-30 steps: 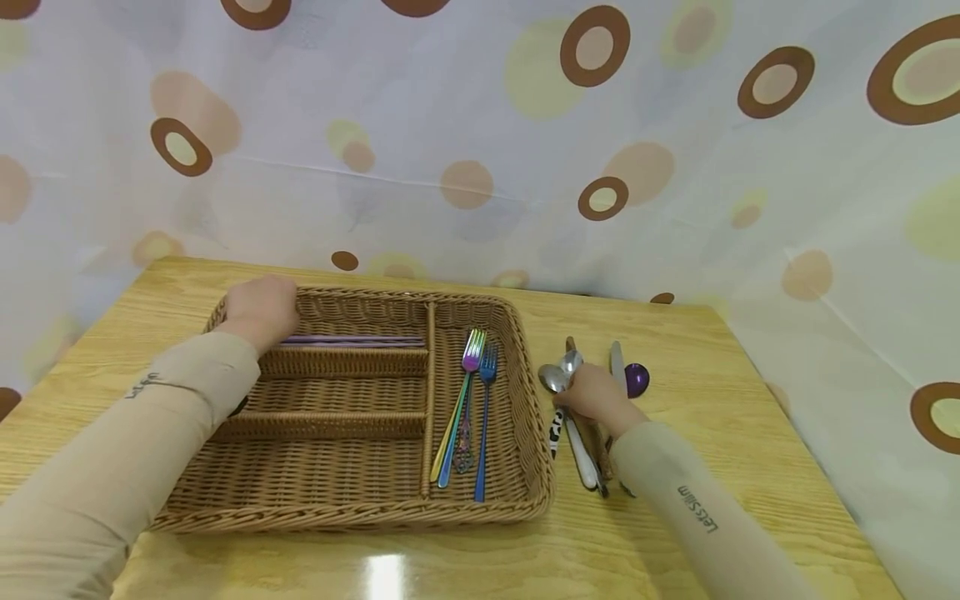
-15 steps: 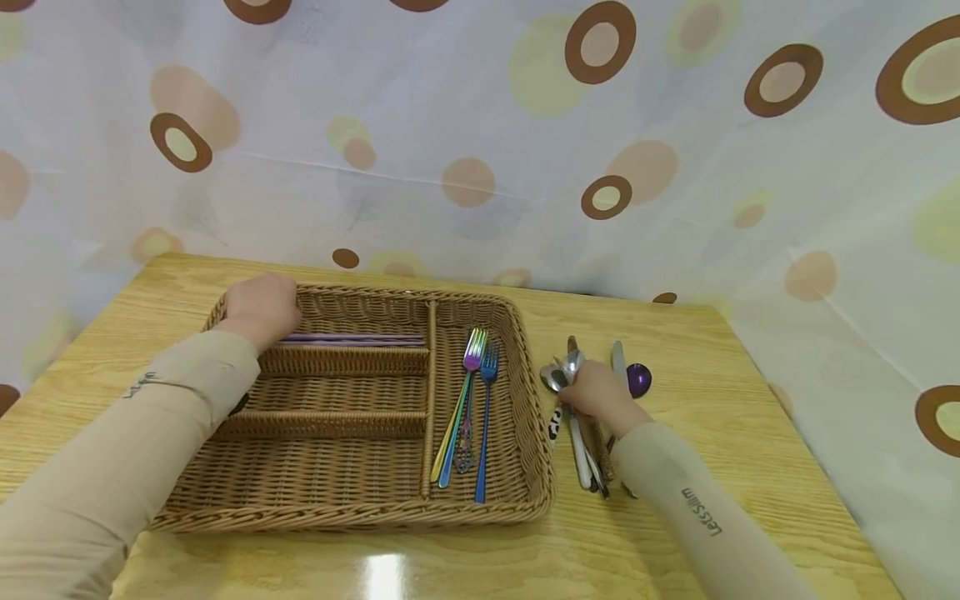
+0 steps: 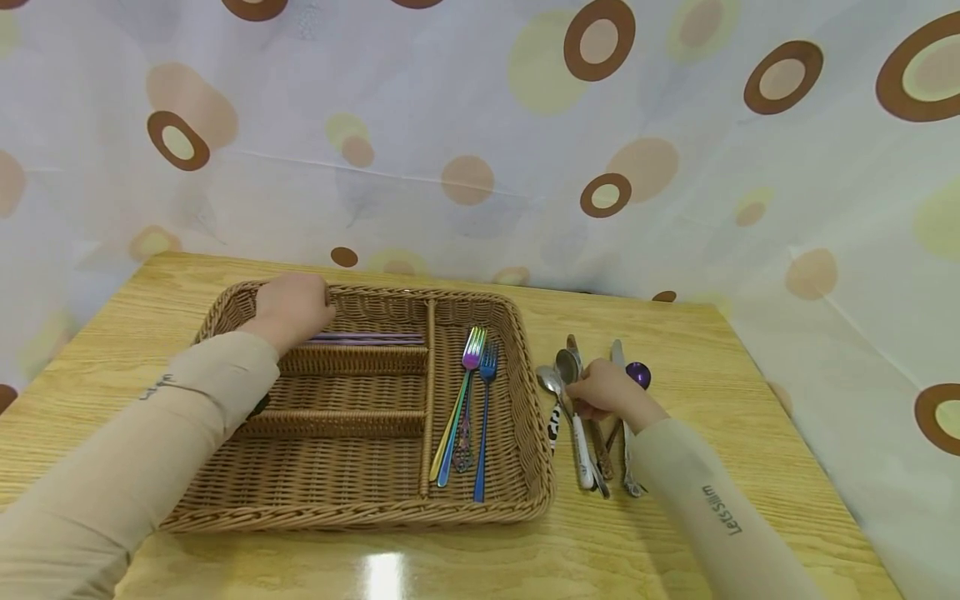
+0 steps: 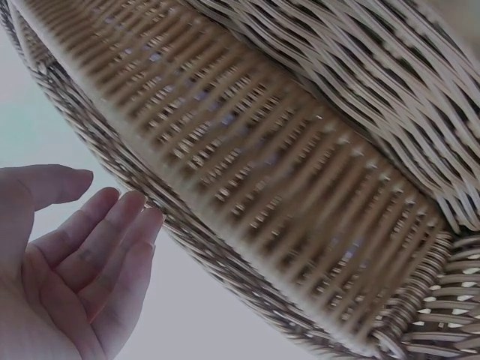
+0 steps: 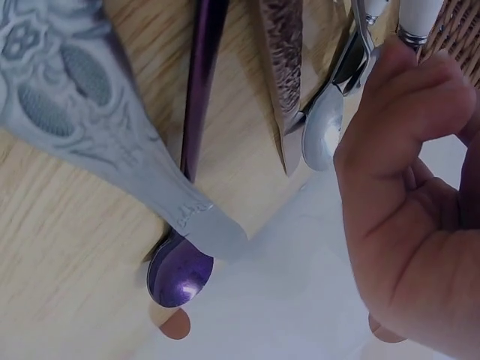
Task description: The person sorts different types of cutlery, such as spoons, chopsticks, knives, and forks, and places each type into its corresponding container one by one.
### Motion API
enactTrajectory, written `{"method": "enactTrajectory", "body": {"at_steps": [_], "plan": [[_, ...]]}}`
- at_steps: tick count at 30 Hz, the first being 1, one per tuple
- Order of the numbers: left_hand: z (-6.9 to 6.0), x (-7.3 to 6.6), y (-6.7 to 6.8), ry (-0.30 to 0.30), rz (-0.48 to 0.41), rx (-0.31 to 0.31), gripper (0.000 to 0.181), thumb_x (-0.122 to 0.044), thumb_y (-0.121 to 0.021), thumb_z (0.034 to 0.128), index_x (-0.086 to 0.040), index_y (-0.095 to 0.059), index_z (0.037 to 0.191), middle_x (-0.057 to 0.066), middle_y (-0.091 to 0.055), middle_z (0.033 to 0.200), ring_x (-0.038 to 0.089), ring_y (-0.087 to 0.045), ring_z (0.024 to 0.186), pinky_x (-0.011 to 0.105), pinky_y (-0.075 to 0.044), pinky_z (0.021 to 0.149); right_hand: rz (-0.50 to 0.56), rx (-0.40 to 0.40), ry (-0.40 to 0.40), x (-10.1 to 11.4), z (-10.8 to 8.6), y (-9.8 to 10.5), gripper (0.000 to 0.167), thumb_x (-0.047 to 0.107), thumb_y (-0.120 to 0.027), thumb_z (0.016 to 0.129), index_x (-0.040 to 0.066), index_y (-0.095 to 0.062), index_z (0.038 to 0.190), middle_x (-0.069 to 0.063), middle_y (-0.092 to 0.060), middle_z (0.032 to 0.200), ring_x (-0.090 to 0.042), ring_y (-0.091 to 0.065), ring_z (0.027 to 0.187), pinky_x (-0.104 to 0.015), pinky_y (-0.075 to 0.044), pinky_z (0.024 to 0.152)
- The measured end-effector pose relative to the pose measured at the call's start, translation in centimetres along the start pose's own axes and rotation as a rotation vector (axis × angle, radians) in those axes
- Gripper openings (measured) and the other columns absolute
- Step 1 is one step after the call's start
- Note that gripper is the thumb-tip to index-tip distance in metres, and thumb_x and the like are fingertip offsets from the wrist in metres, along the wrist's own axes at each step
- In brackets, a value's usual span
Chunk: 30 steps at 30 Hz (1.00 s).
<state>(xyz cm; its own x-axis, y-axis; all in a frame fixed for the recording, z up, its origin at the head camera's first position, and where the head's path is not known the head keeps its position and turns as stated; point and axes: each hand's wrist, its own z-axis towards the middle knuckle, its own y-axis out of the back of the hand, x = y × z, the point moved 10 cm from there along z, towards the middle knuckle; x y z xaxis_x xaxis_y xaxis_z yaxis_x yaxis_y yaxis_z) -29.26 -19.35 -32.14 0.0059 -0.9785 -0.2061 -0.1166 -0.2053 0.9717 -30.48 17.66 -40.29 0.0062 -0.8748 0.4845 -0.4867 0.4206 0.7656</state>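
My right hand (image 3: pixel 611 392) pinches a white-handled spoon (image 3: pixel 582 454) near its neck, at the right of the basket; its white handle (image 5: pixel 420 16) runs up from my fingertips in the right wrist view. Beside it lie a spoon with a black-and-white patterned handle (image 3: pixel 554 425), a knife with a brown textured handle (image 5: pixel 281 52), a purple spoon (image 5: pixel 180 271) and an ornate silver-handled knife (image 5: pixel 97 105). My left hand (image 3: pixel 296 308) is at the back left of the wicker basket (image 3: pixel 352 521). In the left wrist view its fingers are loosely bent beside the rim, holding nothing.
Purple chopsticks (image 3: pixel 367 339) lie in the basket's back compartment. Several forks, among them a blue fork (image 3: pixel 485 425), lie in the right compartment. Wicker dividers (image 3: pixel 337 415) separate the left compartments. A spotted cloth (image 3: pixel 465 125) hangs behind the wooden table (image 3: pixel 712 392).
My left hand has slid right along the basket's back side. My right hand has drawn slightly right and the white-handled spoon has shifted and turned, apart from the patterned-handled spoon.
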Motion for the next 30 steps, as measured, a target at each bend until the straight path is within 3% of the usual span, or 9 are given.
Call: {"method": "enactTrajectory", "body": {"at_steps": [4,10,16,18,19,22,25,26,30], "plan": [[0.0,-0.8,-0.1,-0.010,-0.030,0.008,0.049,-0.013,-0.045,0.0923,-0.020,-0.030,0.046,-0.007,-0.022,0.044,0.008,-0.018,0.042,0.022,-0.019,0.043,0.089,0.040,-0.014,-0.2,0.0,-0.2,0.032,0.013,-0.053,0.091,0.005,-0.060,0.062,0.002,-0.057,0.053,-0.007,-0.053,0.046,-0.022,-0.048,0.049],[-0.2,-1.5,-0.1,-0.014,-0.057,0.011,0.048,-0.012,-0.043,0.0916,-0.020,-0.030,0.046,-0.007,-0.021,0.044,0.008,-0.016,0.043,0.022,-0.018,0.044,0.310,0.143,-0.035,-1.1,0.3,-0.9,0.025,0.014,-0.048,0.094,0.004,-0.061,0.076,0.004,-0.054,0.057,-0.003,-0.047,0.048,-0.018,-0.043,0.049],[-0.2,-1.7,-0.5,-0.012,-0.112,0.015,0.046,-0.012,-0.043,0.0919,-0.020,-0.031,0.048,-0.007,-0.022,0.044,0.008,-0.019,0.042,0.022,-0.019,0.043,0.490,0.214,-0.038,-1.6,0.3,-1.1,0.023,0.016,-0.045,0.096,0.008,-0.055,0.077,0.005,-0.052,0.062,-0.003,-0.047,0.053,-0.017,-0.042,0.053],[-0.3,-1.8,-0.5,-0.018,-0.160,0.021,0.042,-0.014,-0.043,0.0931,-0.017,-0.037,0.052,-0.005,-0.025,0.046,0.010,-0.022,0.043,0.024,-0.023,0.044,0.531,0.226,-0.026,-1.4,0.3,-1.0,0.021,0.016,-0.043,0.097,0.007,-0.054,0.081,0.006,-0.051,0.064,-0.002,-0.047,0.055,-0.017,-0.041,0.054],[-0.3,-2.0,-0.5,-0.023,-0.193,0.024,0.039,-0.015,-0.043,0.0937,-0.014,-0.046,0.055,-0.001,-0.036,0.048,0.011,-0.025,0.044,0.025,-0.027,0.047,0.549,0.228,-0.020,-1.3,0.3,-0.9,0.020,0.016,-0.042,0.097,0.006,-0.053,0.083,0.006,-0.051,0.065,-0.002,-0.047,0.055,-0.017,-0.041,0.054],[-0.3,-2.4,-0.6,-0.027,-0.321,0.058,0.031,-0.021,-0.042,0.0964,-0.003,-0.067,0.090,0.017,-0.064,0.079,0.019,-0.049,0.058,0.035,-0.044,0.063,0.596,0.227,-0.011,-0.8,0.2,-0.5,0.018,0.016,-0.041,0.097,0.005,-0.051,0.088,0.007,-0.050,0.065,-0.001,-0.047,0.056,-0.017,-0.040,0.054],[-0.4,-3.1,-0.6,-0.033,-0.420,0.095,0.039,-0.023,-0.042,0.0972,0.003,-0.060,0.120,0.024,-0.059,0.121,0.028,-0.060,0.082,0.045,-0.047,0.084,0.628,0.226,-0.011,-0.4,0.0,-0.3,0.017,0.017,-0.041,0.097,0.007,-0.051,0.087,0.008,-0.051,0.065,-0.001,-0.048,0.057,-0.017,-0.041,0.056],[-0.4,-3.3,-0.6,-0.034,-0.447,0.108,0.039,-0.024,-0.043,0.0972,0.003,-0.060,0.120,0.023,-0.059,0.121,0.028,-0.061,0.087,0.046,-0.047,0.086,0.640,0.225,-0.013,-0.2,0.0,-0.2,0.017,0.017,-0.042,0.097,0.007,-0.051,0.086,0.008,-0.051,0.065,-0.002,-0.048,0.057,-0.017,-0.042,0.056],[-0.4,-4.5,-0.6,-0.058,-0.493,0.138,0.032,-0.024,-0.044,0.0971,-0.002,-0.067,0.092,0.009,-0.063,0.075,0.016,-0.054,0.061,0.037,-0.047,0.074,0.684,0.218,-0.017,0.3,-0.1,-0.1,0.017,0.017,-0.042,0.097,0.006,-0.053,0.089,0.007,-0.054,0.067,-0.003,-0.052,0.060,-0.017,-0.045,0.060]]}}
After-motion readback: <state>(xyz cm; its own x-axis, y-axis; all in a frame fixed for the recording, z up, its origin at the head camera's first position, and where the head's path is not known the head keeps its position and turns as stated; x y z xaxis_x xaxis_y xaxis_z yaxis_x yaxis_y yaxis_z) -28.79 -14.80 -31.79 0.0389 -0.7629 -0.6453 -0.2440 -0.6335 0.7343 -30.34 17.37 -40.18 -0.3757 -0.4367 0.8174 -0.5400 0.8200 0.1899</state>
